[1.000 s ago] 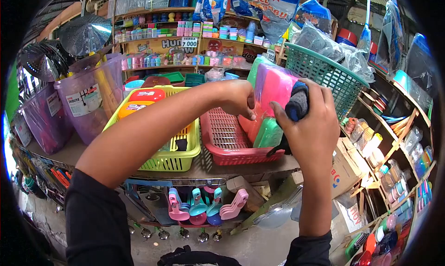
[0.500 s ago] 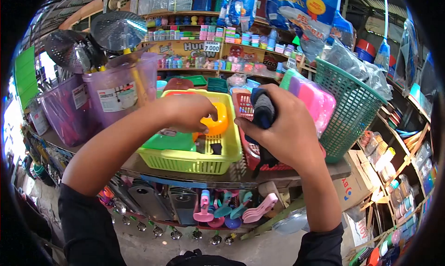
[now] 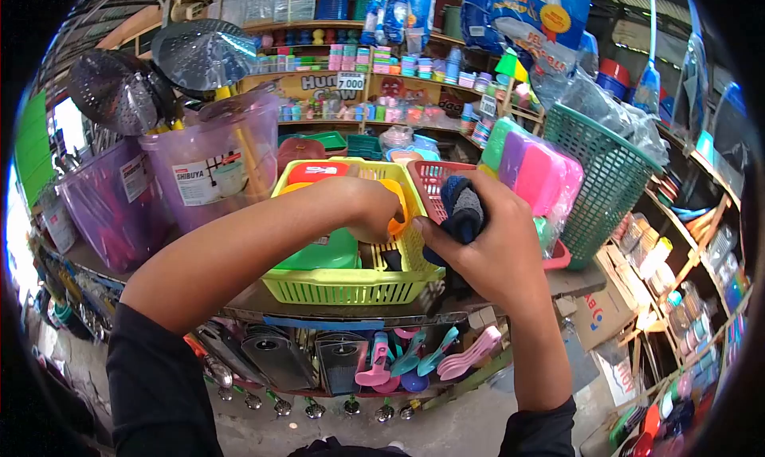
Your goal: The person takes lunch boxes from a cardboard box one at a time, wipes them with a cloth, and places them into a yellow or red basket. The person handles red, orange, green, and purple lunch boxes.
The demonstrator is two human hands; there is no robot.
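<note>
My left hand (image 3: pixel 369 207) reaches into a yellow plastic basket (image 3: pixel 358 288), its fingers curled against an orange plastic container (image 3: pixel 394 194). The grip is partly hidden behind the hand. Beside that container lie a green plastic container (image 3: pixel 328 251) and a red one (image 3: pixel 317 170), with a small dark piece (image 3: pixel 391 260) near the basket's front. My right hand (image 3: pixel 504 242) is wrapped around a bundled dark blue and grey cloth (image 3: pixel 462 206), held in front of a red plastic basket (image 3: pixel 425 178).
Purple buckets (image 3: pixel 211 170) with large skimmers (image 3: pixel 203 54) stand at left. A tall green basket (image 3: pixel 594 182) and wrapped colored containers (image 3: pixel 538 170) are at right. Cutting boards (image 3: pixel 275 355) and pink scoops (image 3: pixel 474 353) hang below the counter edge. Stocked shelves (image 3: pixel 374 90) rise behind.
The view has shifted, and the yellow basket sits farther right in it. My left hand has closed more tightly at the orange container. The cloth stays in my right hand.
</note>
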